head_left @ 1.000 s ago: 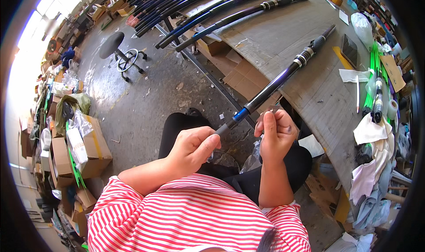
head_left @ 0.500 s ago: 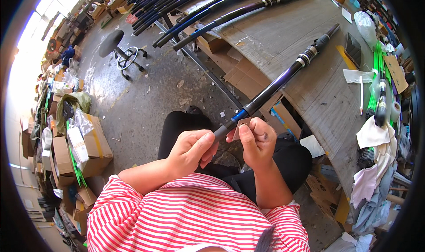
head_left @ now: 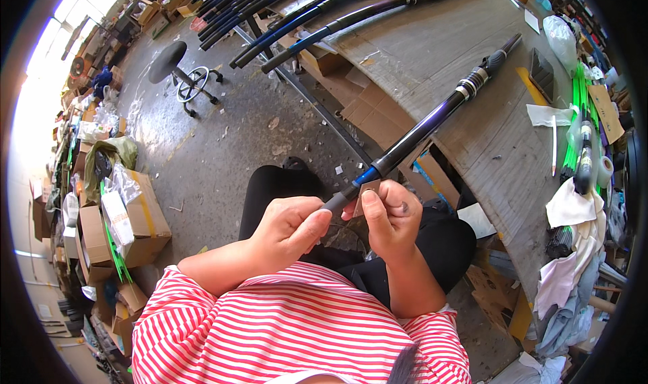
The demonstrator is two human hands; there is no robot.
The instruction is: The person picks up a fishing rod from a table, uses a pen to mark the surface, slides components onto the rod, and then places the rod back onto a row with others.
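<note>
I had the dark, blue-banded rod [head_left: 425, 127] running diagonally from the centre of the frame to the upper right, thick part over the grey tabletop [head_left: 493, 154], grey end overhanging the edge. Left hand [head_left: 290, 225], centre, had its fingers curled closed around that grey end. Right hand [head_left: 393, 222], just right of it, had thumb and fingers pinched on a small brown square piece [head_left: 365, 192] right beside the rod; I couldn't tell if it touched. More rods [head_left: 358, 23] lay across the top of the frame; a dark flat device [head_left: 542, 73] and pale cloths [head_left: 565, 205] sat on the right side, a round stool [head_left: 169, 61] upper left, a cardboard box [head_left: 152, 212] at left.
</note>
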